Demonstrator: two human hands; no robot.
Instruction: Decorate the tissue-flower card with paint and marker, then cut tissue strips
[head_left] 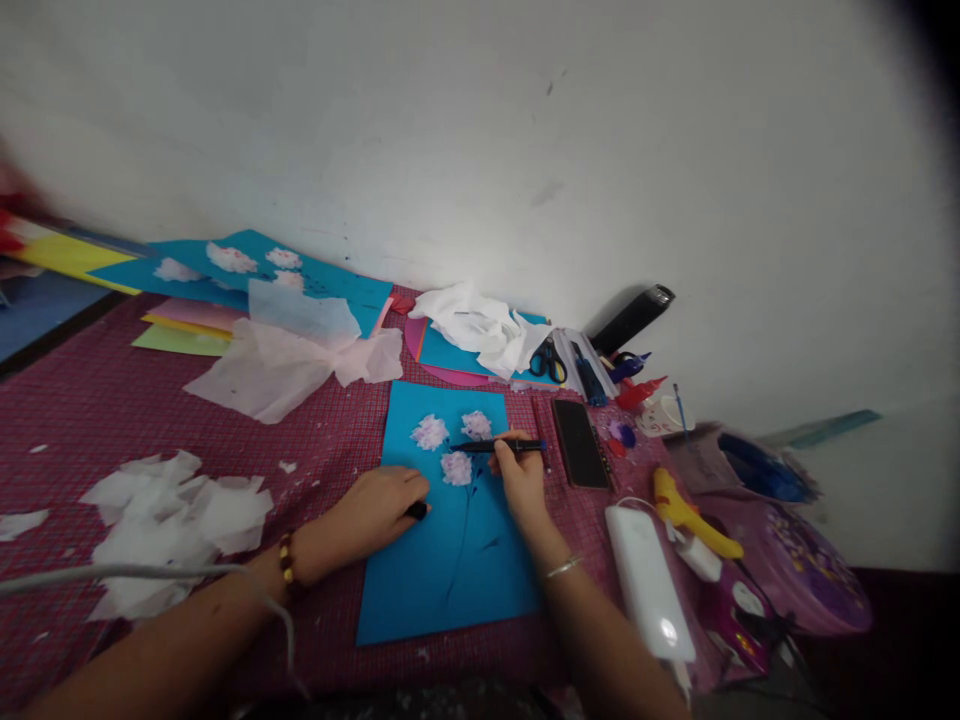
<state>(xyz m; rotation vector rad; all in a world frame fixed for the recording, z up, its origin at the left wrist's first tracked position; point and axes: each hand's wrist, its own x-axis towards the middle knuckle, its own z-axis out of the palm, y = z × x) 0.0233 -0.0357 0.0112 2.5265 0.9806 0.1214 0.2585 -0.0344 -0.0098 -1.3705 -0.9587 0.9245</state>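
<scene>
A blue sheet of paper [420,590] lies on the table before me, with three pale pink tissue flowers [456,468] on its upper half and thin dark stems drawn below them. My right hand [519,475] is closed round a dark marker [499,446], held almost level with its tip pointing left among the flowers. On the sheet's left edge rests my left hand [386,508], fingers curled round a black marker cap [417,510] that pokes out on its right side.
White tissue scraps [172,520] and a thin tissue sheet [285,360] lie left. Finished-looking flower sheets [330,285] lean by the wall. Scissors [548,362], a phone [581,445], a white power bank [651,580] and a yellow glue gun [690,515] sit right. A cable [150,572] crosses my left forearm.
</scene>
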